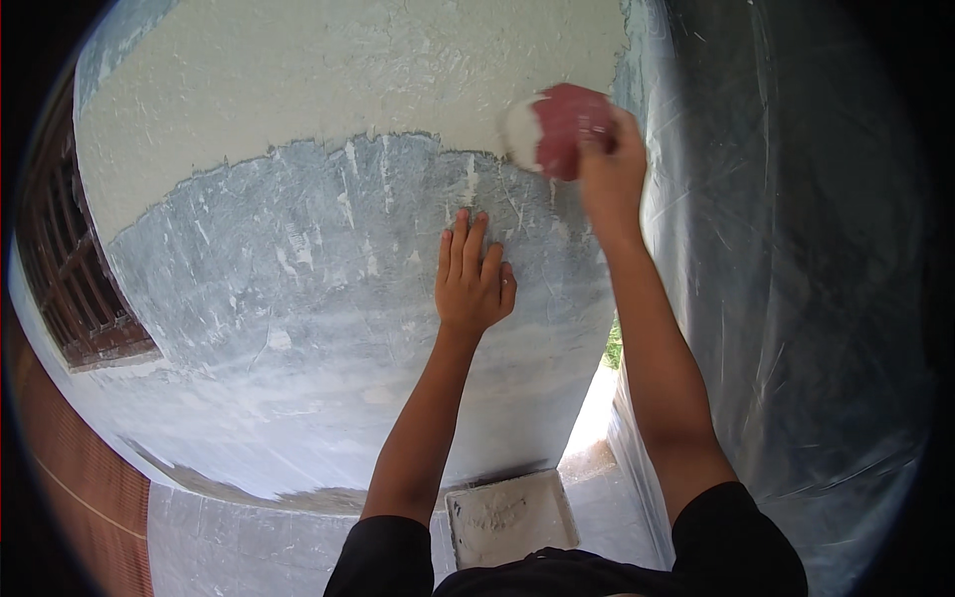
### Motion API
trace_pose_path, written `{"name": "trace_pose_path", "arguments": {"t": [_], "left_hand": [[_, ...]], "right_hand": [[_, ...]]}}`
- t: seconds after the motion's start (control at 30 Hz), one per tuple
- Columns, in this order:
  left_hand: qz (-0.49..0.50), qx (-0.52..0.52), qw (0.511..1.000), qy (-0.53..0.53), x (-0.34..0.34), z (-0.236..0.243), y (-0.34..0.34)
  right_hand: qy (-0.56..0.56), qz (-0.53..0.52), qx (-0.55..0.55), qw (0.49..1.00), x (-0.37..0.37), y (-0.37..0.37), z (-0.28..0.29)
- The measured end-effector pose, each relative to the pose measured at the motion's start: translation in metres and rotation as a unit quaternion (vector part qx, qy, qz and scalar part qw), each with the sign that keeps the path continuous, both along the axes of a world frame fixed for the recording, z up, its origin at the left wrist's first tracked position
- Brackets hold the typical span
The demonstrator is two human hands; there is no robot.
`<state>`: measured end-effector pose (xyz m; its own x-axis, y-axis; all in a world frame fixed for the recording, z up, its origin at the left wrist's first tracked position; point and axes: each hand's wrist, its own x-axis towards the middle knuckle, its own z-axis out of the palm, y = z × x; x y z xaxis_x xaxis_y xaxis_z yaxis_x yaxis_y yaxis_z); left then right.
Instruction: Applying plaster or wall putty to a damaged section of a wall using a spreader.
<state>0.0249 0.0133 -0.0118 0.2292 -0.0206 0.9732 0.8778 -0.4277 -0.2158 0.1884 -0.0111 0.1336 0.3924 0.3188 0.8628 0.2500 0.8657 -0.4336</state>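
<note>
The right hand (609,169) is raised high on the wall (298,298), its fingers closed around a reddish sponge (557,127) whose pale edge shows on its left side; the sponge is pressed against the surface just where the lighter, rough plaster (328,70) above meets the darker grey patch (328,289) below, near the wall's right edge. Holding it flat against the wall looks suited to rubbing that border. The left hand (472,279) lies lower and to the left, palm on the grey patch, fingers straight and close together, holding nothing; placed like that it seems to steady the body while the other arm reaches up. To the right hangs clear plastic sheeting (786,279), probably to shield whatever stands behind it, which cannot be made out through the folds. At the far left a dark grille (70,269) of a window is only partly in view and bent by the lens. Below, near the person's chest, a pale square board (509,517) smeared with grey lies on the floor, its lower edge cut off by the dark shirt (567,577). The sponge is blurred, so its texture and the exact grip are hard to read.
</note>
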Motion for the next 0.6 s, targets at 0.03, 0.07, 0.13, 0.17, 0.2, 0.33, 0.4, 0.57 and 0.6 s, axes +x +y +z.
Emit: {"name": "trace_pose_path", "arguments": {"t": [0.03, 0.07, 0.13, 0.17, 0.2, 0.33, 0.4, 0.57, 0.6], "left_hand": [[0.004, -0.005, 1.0, -0.001, 0.0, -0.001, 0.0], [0.002, -0.006, 1.0, 0.0, 0.001, -0.002, 0.0], [0.003, -0.009, 1.0, 0.001, -0.002, -0.001, -0.001], [0.003, -0.009, 1.0, 0.002, -0.002, -0.001, -0.001], [0.002, -0.005, 1.0, 0.003, -0.001, -0.001, 0.0], [0.004, 0.003, 1.0, 0.004, -0.001, -0.002, 0.001], [0.004, 0.0, 1.0, 0.004, -0.001, -0.002, 0.002], [0.005, -0.004, 1.0, 0.004, -0.003, -0.003, 0.0], [0.01, -0.001, 1.0, 0.005, -0.003, -0.002, 0.0]], "right_hand": [[0.0, -0.002, -0.001, 1.0, -0.005, 0.002, 0.0], [-0.025, -0.018, -0.002, 1.0, -0.009, 0.006, 0.0], [-0.015, -0.017, -0.059, 0.998, -0.005, 0.006, 0.004], [-0.015, -0.017, -0.058, 0.998, 0.006, 0.006, 0.001], [0.047, -0.002, -0.075, 0.996, 0.018, 0.005, -0.001], [0.121, 0.05, -0.071, 0.989, 0.021, 0.005, -0.011], [0.045, 0.046, -0.031, 0.997, 0.002, 0.01, -0.012], [0.035, -0.046, -0.073, 0.996, 0.003, 0.01, -0.011], [0.087, -0.016, -0.082, 0.993, 0.013, 0.005, -0.012]]}}
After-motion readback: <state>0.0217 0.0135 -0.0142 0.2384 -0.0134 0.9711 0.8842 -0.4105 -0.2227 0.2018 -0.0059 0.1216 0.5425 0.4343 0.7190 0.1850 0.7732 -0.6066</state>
